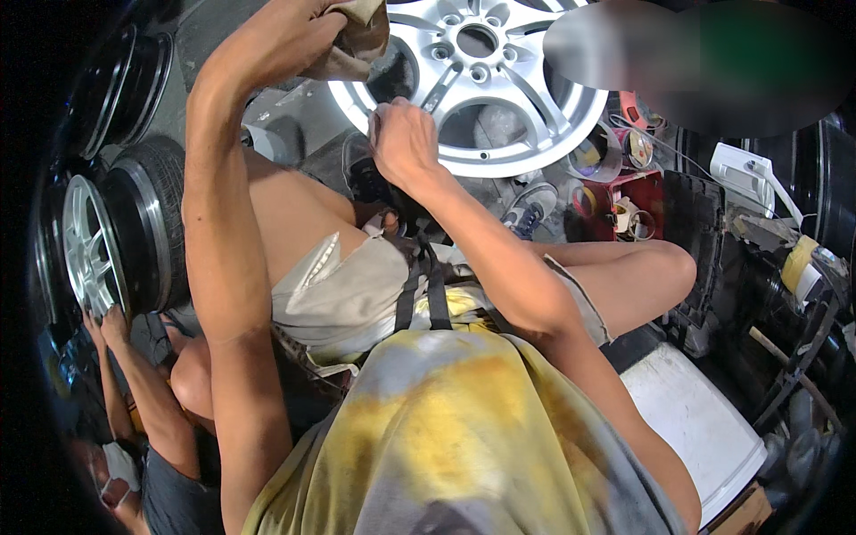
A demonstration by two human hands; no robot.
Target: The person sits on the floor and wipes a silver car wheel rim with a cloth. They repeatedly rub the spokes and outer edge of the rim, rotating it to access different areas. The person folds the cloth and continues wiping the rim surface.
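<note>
A silver alloy wheel rim [477, 160] with a star of spokes lies face up at the top of the view. My left hand [308, 40], reaching up over its left side, is closed on a folded brown cloth [361, 40]. The cloth overlaps the rim's upper left edge; whether it presses on the metal I cannot tell. At the rim's near left lip is my right hand [406, 143], its fingers curled round the edge and partly hidden. Both forearms stretch forward from my body.
Tyres [156, 209] and a silver wheel [89, 241] stand at left, where another person's hands [107, 325] touch that wheel. Right of the rim are a red box [646, 192] with tape rolls and a white plastic device [742, 176]. A white panel [691, 428] lies lower right.
</note>
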